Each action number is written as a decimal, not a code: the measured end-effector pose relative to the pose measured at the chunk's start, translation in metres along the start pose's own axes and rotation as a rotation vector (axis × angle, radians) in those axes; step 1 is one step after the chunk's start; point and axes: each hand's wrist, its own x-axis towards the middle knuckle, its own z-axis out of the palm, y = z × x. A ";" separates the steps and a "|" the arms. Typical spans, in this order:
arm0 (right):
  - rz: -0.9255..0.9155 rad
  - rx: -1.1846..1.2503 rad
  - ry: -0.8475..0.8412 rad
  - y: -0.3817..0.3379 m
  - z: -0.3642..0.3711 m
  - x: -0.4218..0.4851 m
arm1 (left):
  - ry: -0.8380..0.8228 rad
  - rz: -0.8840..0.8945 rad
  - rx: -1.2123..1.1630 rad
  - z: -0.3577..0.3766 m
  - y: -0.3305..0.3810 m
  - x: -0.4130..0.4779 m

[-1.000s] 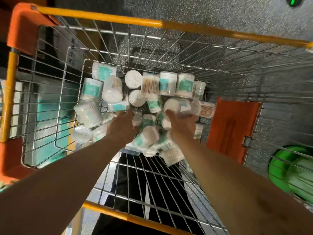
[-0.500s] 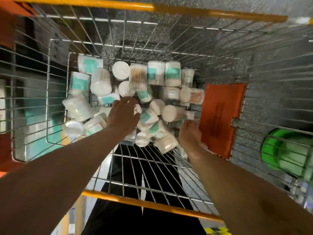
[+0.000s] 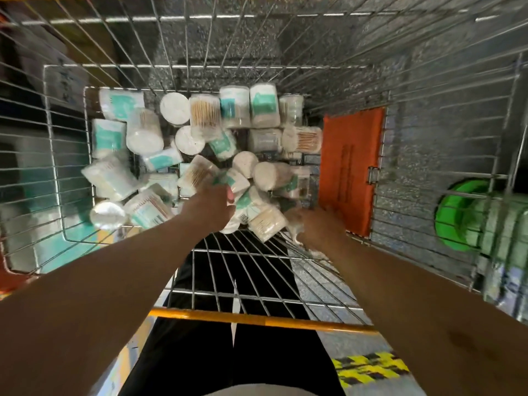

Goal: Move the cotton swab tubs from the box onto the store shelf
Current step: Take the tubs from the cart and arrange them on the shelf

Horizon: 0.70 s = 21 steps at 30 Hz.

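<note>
In the cart [image 3: 368,328], the left hand [image 3: 210,202] is laid on the heaped tubs [image 3: 263,105], grip unclear. The blurred right hand [image 3: 313,228] is seen just beside them, state unclear.

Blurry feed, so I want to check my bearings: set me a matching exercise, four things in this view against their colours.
Things:
1 tubs
2 flap
3 disc outside the cart
4 floor tape

Colours:
A green
B yellow and black
C white and teal
D orange

Pairs: 1-C; 2-D; 3-A; 4-B
</note>
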 end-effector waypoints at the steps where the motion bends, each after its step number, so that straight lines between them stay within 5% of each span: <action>1: 0.007 0.012 0.016 0.000 -0.001 0.000 | -0.015 -0.017 0.009 0.001 -0.001 0.000; 5: 0.067 0.063 -0.030 -0.004 -0.001 0.005 | -0.064 -0.052 0.104 0.003 -0.008 -0.002; 10: 0.064 -0.293 -0.142 -0.022 0.009 0.033 | -0.146 0.033 0.093 0.008 -0.018 0.005; 14: 0.213 -0.338 -0.214 -0.029 0.023 0.058 | -0.120 0.038 0.103 0.015 -0.025 0.007; 21: 0.094 -0.190 -0.001 -0.024 0.016 0.031 | -0.143 0.008 0.136 0.008 -0.027 -0.002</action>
